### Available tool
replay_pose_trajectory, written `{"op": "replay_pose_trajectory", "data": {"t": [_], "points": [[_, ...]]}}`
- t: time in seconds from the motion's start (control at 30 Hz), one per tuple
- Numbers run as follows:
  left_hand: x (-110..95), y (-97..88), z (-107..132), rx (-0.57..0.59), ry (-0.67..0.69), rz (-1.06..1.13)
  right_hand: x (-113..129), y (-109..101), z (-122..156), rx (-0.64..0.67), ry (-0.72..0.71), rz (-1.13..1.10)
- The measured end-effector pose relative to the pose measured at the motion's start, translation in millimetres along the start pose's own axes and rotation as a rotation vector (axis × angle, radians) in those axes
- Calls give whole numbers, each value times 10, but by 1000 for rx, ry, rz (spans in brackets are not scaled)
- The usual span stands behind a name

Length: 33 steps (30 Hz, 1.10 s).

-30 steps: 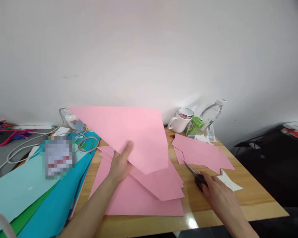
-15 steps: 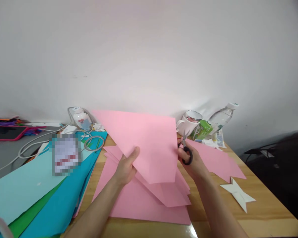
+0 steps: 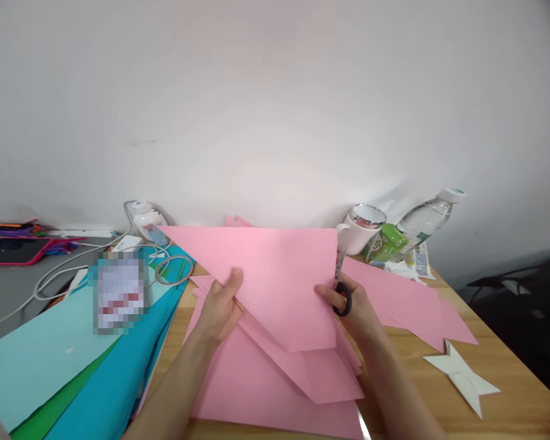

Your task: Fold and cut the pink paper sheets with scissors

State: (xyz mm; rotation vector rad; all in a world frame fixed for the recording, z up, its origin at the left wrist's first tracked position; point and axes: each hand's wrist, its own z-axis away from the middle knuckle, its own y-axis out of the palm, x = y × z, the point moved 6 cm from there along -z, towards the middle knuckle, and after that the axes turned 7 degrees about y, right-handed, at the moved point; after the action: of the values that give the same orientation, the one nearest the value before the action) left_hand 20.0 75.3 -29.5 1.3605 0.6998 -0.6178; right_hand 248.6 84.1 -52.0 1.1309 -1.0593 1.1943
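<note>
A sheet of pink paper (image 3: 279, 275) with a slanted left edge is held up in front of me. My left hand (image 3: 222, 305) pinches its slanted edge, thumb on top. My right hand (image 3: 352, 302) has its thumb on the sheet's right edge and also holds scissors (image 3: 343, 298) with dark handles, blades pointing up beside that edge. The fingers behind the paper are partly hidden. Beneath lie more pink sheets (image 3: 256, 391), some cut at an angle, stacked on the wooden table.
Blue and green papers (image 3: 91, 385) and a pixelated object (image 3: 121, 293) lie at left, near a cable and a white bottle (image 3: 149, 221). A white mug (image 3: 360, 229), green carton (image 3: 385, 241) and water bottle (image 3: 426, 217) stand at back right. A folded white paper piece (image 3: 462, 376) lies at right.
The held sheet has come down slightly and tilted flatter. My right thumb now rests on the front of its right edge. The view has shifted a little left.
</note>
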Motion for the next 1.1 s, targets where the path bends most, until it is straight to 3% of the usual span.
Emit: {"op": "replay_pose_trajectory", "data": {"t": [0.1, 0.2, 0.27, 0.37, 0.4, 0.5, 0.6, 0.67, 0.87, 1.1], "points": [[-5, -8, -8, -2, 15, -16, -16, 14, 0, -43, -25, 11], [-32, -27, -28, -5, 21, -38, 39, -110, -19, -178, -107, 23], [-45, -31, -32, 0, 12, -54, 185, -245, -14, -301, -183, 22], [-28, -18, -11, 30, -24, -85, 644, -327, 13, -413, -324, 140], [-12, -11, 3, 44, -39, -96, 866, -259, 16, -399, -404, 312], [45, 11, 47, 90, -75, -121, 1337, 165, -100, -77, -459, 689], [73, 27, 74, 128, -90, -138, 1460, 580, -267, 298, -332, 809], [63, 36, 79, 144, -83, -146, 1415, 724, -373, 421, -195, 781], [47, 115, 114, 241, -90, -171, 1383, 745, -468, 378, -138, 591], [233, 214, 240, 434, -192, -273, 1629, 717, -403, 291, -202, 521]]}}
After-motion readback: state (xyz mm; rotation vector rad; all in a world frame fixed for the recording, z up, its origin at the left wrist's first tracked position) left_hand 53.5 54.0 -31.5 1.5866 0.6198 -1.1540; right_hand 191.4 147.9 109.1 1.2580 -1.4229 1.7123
